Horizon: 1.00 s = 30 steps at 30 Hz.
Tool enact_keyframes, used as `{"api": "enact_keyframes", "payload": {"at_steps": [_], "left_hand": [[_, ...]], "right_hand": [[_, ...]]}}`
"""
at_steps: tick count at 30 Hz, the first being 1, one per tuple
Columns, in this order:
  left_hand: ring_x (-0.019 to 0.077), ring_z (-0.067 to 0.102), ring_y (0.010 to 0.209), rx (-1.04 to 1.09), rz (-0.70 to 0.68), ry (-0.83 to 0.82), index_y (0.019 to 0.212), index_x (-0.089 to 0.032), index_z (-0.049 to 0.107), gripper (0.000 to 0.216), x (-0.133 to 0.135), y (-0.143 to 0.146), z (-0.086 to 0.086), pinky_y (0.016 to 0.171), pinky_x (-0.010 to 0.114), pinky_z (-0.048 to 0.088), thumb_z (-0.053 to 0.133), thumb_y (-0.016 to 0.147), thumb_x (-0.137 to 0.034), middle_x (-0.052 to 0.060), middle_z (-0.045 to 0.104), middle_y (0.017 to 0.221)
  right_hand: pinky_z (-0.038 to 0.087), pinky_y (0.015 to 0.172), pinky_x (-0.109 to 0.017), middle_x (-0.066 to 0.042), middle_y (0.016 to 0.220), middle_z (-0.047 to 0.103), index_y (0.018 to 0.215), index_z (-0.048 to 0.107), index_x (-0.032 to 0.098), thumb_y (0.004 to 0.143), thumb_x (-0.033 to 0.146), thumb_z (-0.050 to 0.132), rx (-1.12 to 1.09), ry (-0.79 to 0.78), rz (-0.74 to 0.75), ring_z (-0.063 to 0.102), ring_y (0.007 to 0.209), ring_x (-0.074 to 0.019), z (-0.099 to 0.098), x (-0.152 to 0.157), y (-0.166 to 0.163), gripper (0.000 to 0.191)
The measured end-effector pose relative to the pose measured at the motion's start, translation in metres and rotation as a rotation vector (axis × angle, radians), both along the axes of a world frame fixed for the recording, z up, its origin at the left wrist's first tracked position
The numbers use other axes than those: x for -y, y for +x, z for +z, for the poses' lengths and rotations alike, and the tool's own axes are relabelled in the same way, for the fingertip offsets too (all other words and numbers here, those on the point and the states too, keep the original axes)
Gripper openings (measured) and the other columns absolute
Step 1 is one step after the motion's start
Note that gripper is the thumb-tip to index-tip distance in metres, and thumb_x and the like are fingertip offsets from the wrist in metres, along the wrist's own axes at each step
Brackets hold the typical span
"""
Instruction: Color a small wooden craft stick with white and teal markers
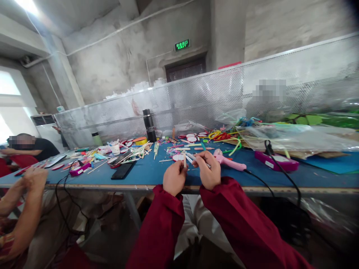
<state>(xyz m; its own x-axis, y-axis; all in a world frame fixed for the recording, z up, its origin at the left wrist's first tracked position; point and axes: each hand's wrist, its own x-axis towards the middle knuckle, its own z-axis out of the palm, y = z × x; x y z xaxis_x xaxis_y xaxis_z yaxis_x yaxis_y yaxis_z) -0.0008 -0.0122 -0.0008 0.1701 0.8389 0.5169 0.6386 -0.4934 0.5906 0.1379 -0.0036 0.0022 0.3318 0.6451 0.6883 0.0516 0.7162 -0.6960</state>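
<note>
My left hand (174, 177) is closed, with a short pale flat stick (184, 160) upright between thumb and fingers. In my right hand (209, 170), closed in a writing grip, is a slim whitish pen (192, 156); its tip is close to the stick, and I cannot tell whether they touch. Just right of that hand a pink glue gun (232, 163) lies on the blue tabletop (157, 175), its black cord running off the front edge. Behind my hands lie a white round disc (178, 157) and several pens and small coloured bits.
A black phone (123, 170) lies to the left, with a black flask (149, 126) behind it. Purple boxes (276, 161) with black cords sit at either side. Clear plastic bags (303, 137) cover the right. Another person's hands (35, 177) are at far left.
</note>
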Motion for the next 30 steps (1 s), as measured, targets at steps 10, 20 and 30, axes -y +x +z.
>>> {"api": "enact_keyframes", "payload": {"at_steps": [10,20,30], "left_hand": [[0.0157,0.062,0.081,0.002,-0.007,-0.008,0.097,-0.024,0.063,0.011,0.0005,-0.0001,0.0009,0.072,0.025,0.043,0.053,0.093,-0.021,-0.001,0.070,0.083],[0.0156,0.061,0.079,0.000,0.000,-0.013,0.096,-0.023,0.063,0.011,0.0008,0.0005,0.0021,0.071,0.025,0.042,0.053,0.094,-0.023,0.000,0.070,0.083],[0.0158,0.062,0.081,0.008,0.003,-0.014,0.097,-0.024,0.063,0.011,0.0006,-0.0003,0.0007,0.072,0.025,0.042,0.053,0.094,-0.022,-0.001,0.070,0.084]], "right_hand": [[0.049,0.056,-0.031,0.002,0.061,0.063,0.076,0.062,0.023,0.085,0.031,0.058,0.016,-0.009,0.008,0.059,0.055,-0.0167,0.0004,0.0005,0.0002,0.013],[0.049,0.056,-0.030,0.002,0.062,0.063,0.077,0.062,0.023,0.084,0.032,0.059,0.027,-0.002,0.010,0.060,0.056,-0.0168,0.0021,0.0017,0.0007,0.012],[0.049,0.057,-0.030,0.001,0.064,0.064,0.080,0.062,0.022,0.085,0.032,0.058,0.007,0.004,0.006,0.060,0.057,-0.0167,-0.0005,-0.0007,0.0001,0.012]]}}
